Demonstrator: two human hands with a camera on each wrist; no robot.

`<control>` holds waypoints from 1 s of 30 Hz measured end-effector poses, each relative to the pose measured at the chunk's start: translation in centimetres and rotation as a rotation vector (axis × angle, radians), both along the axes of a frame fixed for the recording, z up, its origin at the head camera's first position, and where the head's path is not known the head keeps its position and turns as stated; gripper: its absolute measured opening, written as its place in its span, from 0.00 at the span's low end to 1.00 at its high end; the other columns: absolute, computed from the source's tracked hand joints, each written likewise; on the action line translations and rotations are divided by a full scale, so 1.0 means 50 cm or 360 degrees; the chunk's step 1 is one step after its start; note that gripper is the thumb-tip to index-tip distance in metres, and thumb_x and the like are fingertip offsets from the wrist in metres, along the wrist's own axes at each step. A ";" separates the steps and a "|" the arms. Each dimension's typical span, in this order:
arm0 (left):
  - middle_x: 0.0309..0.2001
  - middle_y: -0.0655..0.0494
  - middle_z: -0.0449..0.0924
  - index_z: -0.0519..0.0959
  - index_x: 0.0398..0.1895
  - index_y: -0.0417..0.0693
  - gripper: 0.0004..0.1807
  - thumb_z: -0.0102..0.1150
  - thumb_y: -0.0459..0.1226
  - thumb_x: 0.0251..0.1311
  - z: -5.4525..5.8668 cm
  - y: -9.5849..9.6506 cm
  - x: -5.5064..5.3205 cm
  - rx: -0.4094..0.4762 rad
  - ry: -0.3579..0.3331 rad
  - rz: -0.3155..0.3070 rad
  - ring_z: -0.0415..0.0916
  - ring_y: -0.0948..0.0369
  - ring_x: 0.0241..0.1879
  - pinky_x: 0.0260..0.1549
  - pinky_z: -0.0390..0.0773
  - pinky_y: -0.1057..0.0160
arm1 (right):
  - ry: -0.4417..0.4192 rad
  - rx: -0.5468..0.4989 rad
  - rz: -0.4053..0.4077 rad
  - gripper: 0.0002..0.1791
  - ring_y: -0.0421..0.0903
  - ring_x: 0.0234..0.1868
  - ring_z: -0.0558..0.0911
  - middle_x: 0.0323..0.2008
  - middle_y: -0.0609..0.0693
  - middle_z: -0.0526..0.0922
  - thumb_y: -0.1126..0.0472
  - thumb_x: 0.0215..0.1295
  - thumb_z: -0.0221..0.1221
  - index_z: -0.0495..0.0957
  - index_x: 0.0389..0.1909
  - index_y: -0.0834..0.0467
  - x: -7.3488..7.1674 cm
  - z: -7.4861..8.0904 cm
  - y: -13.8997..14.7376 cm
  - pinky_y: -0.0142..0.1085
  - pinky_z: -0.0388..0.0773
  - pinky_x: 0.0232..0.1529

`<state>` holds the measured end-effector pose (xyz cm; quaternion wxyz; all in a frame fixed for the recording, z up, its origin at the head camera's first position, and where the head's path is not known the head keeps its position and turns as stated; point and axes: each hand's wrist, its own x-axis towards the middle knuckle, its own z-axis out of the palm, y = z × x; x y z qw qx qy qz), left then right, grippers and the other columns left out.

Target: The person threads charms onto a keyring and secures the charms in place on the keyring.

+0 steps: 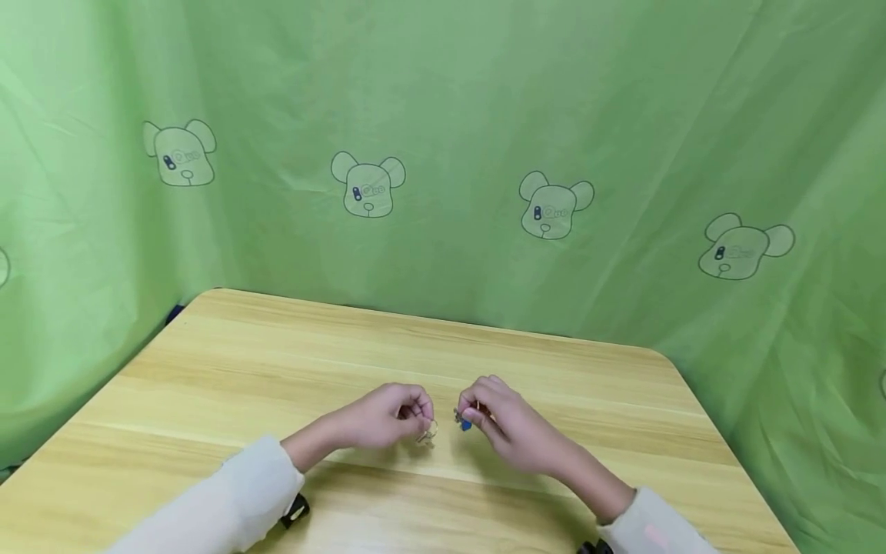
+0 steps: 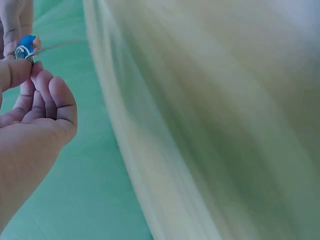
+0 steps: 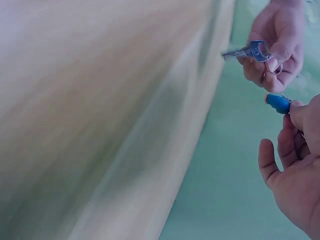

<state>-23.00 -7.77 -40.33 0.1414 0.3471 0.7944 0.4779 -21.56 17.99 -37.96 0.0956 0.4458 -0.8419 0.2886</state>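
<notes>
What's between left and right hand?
Head view: the key ring held in the left hand, a strip of bare tabletop, then the blue charm in the right hand.

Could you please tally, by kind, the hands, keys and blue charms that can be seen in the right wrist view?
Hands: 2, the left hand and the right hand
Key: 1
Blue charm: 1
Total: 4

silver key [image 3: 257,51] on ring [image 3: 281,66] | left grip [image 1: 388,415] | blue charm [image 3: 279,103], seemingly orange-tipped | right grip [image 1: 515,427]
</notes>
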 end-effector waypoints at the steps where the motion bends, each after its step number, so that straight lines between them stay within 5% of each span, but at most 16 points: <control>1: 0.35 0.57 0.80 0.78 0.42 0.42 0.03 0.57 0.28 0.69 0.002 0.002 -0.002 0.0026 -0.0007 0.0016 0.77 0.63 0.36 0.38 0.79 0.67 | -0.0011 -0.0042 0.0008 0.06 0.37 0.39 0.72 0.36 0.40 0.77 0.67 0.74 0.58 0.76 0.39 0.53 -0.004 0.002 0.001 0.30 0.75 0.37; 12: 0.34 0.55 0.82 0.84 0.43 0.39 0.06 0.61 0.34 0.70 0.034 0.026 -0.011 0.0275 -0.0072 0.0301 0.78 0.56 0.37 0.35 0.79 0.65 | -0.0138 -0.0280 -0.0112 0.05 0.40 0.36 0.77 0.36 0.42 0.79 0.66 0.75 0.56 0.78 0.40 0.53 -0.026 0.038 -0.001 0.34 0.78 0.38; 17: 0.36 0.53 0.84 0.85 0.43 0.41 0.07 0.63 0.36 0.69 0.050 0.025 -0.010 0.0432 -0.0190 0.0449 0.79 0.54 0.37 0.42 0.82 0.55 | -0.0122 -0.0335 -0.0139 0.05 0.41 0.36 0.77 0.36 0.43 0.79 0.66 0.75 0.58 0.80 0.40 0.53 -0.032 0.050 -0.004 0.34 0.78 0.39; 30: 0.38 0.53 0.85 0.83 0.46 0.36 0.12 0.63 0.39 0.70 0.085 0.041 -0.014 0.0718 -0.0471 0.0548 0.79 0.58 0.40 0.48 0.80 0.59 | -0.0038 -0.0492 -0.0150 0.08 0.43 0.37 0.76 0.38 0.43 0.77 0.71 0.73 0.58 0.77 0.40 0.54 -0.041 0.066 -0.018 0.35 0.78 0.38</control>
